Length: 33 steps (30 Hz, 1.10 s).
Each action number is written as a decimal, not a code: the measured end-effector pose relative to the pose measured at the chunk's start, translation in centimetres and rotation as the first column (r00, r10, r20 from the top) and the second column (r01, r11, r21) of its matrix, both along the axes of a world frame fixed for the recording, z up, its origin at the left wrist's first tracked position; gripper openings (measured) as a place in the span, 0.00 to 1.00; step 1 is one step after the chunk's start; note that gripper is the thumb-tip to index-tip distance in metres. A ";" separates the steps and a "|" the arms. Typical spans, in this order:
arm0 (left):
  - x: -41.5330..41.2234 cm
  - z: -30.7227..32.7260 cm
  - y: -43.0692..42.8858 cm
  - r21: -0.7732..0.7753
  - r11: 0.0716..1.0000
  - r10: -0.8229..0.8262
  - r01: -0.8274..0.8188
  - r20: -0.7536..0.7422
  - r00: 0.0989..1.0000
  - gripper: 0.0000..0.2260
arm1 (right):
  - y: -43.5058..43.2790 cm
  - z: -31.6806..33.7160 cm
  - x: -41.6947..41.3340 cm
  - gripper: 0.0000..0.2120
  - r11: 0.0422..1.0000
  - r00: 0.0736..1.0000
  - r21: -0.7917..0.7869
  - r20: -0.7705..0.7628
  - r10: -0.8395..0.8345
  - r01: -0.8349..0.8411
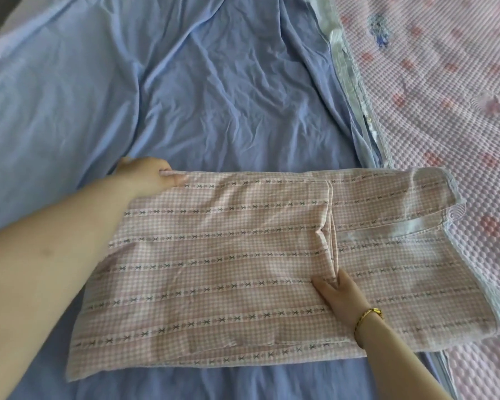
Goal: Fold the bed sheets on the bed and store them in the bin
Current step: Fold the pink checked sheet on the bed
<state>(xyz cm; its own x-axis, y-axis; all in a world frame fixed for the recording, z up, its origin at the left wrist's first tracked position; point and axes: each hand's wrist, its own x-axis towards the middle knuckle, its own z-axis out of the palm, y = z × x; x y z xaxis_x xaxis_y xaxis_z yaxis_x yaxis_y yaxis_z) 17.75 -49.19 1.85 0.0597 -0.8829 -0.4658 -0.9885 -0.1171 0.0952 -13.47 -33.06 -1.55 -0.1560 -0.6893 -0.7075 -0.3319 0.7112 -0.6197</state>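
Pinching sheet (pixel 228 255) corner, left fingers (pixel 175 178); right fingers (pixel 324 290) flat mid-sheet.

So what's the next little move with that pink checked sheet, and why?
Probably carry the far left corner, which the left hand pinches, over to the right end of the pink checked sheet. The right hand presses flat beside a raised crease near the middle, as if marking the fold line.

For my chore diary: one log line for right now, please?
step: folding | pink sheet: part folded on bed | left hand: at far corner | right hand: flat on crease
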 end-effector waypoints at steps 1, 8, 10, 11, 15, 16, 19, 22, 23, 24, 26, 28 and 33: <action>0.3 0.0 -0.4 -0.008 1.000 -0.012 0.011 -0.038 0.999 0.21 | -0.1 0.0 0.0 0.05 1.000 1.000 0.005 -0.009 -0.016 0.016; 10.1 1.9 -1.4 -0.066 0.996 0.058 -0.061 -0.045 0.997 0.17 | 0.6 1.0 8.0 0.06 0.990 0.983 0.050 0.137 0.120 -0.128; 12.8 0.9 -0.7 -0.127 0.986 0.110 -0.105 0.030 0.993 0.16 | 1.0 0.2 11.6 0.03 0.992 0.989 -0.019 0.079 0.129 -0.128; 13.4 0.2 0.2 -0.174 0.977 0.132 -0.120 0.061 0.989 0.19 | 1.1 -0.1 13.0 0.03 0.993 0.993 -0.044 0.034 0.114 -0.113; 11.1 -2.7 4.6 -0.477 0.866 0.135 -0.150 -0.067 0.989 0.19 | 0.8 -0.5 13.9 0.07 0.999 0.999 -0.006 -0.014 0.046 -0.046; 10.4 -3.7 5.9 -0.494 0.857 0.108 -0.149 -0.110 0.988 0.21 | 0.5 -0.4 13.8 0.09 1.000 1.000 0.007 0.011 0.018 -0.018; 8.1 -6.1 9.7 -0.451 0.888 0.026 -0.091 -0.148 0.989 0.29 | -0.8 0.2 13.9 0.07 0.999 0.999 0.032 0.043 -0.031 0.030; 7.4 -7.1 11.7 -0.451 0.892 -0.039 0.003 -0.071 0.997 0.30 | -1.4 -0.1 14.3 0.09 0.998 0.994 -0.054 -0.110 0.027 -0.033; 7.5 -7.2 11.9 -0.449 0.893 -0.053 0.026 -0.047 0.997 0.30 | -1.3 -0.2 14.4 0.10 0.993 0.988 -0.114 -0.153 0.013 -0.031; 7.8 -7.5 11.9 -0.456 0.889 -0.061 0.044 -0.025 0.998 0.30 | -0.9 -0.3 14.5 0.10 0.985 0.984 -0.171 -0.180 -0.010 -0.022; 8.0 -7.8 11.8 -0.430 0.901 -0.073 0.064 -0.004 0.997 0.30 | 0.2 -0.5 14.5 0.08 0.973 0.977 -0.230 -0.199 -0.071 0.024; 7.8 -7.8 11.7 -0.364 0.930 -0.063 0.055 -0.010 0.998 0.32 | 1.2 -0.6 14.2 0.08 0.975 0.975 -0.203 -0.178 -0.132 0.095; 7.4 -8.6 11.7 -0.397 0.917 -0.045 0.051 0.024 0.999 0.39 | 2.0 -0.4 12.9 0.07 0.994 0.993 -0.033 -0.069 0.100 -0.102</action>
<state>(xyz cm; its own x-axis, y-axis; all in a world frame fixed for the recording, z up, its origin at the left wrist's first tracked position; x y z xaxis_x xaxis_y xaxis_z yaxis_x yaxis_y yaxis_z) 25.12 -37.51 -6.74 0.0163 -0.9970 -0.0758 -0.9936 -0.0246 0.1100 -0.55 -31.03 -1.90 -0.1305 -0.7289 -0.6721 -0.4423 0.6495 -0.6185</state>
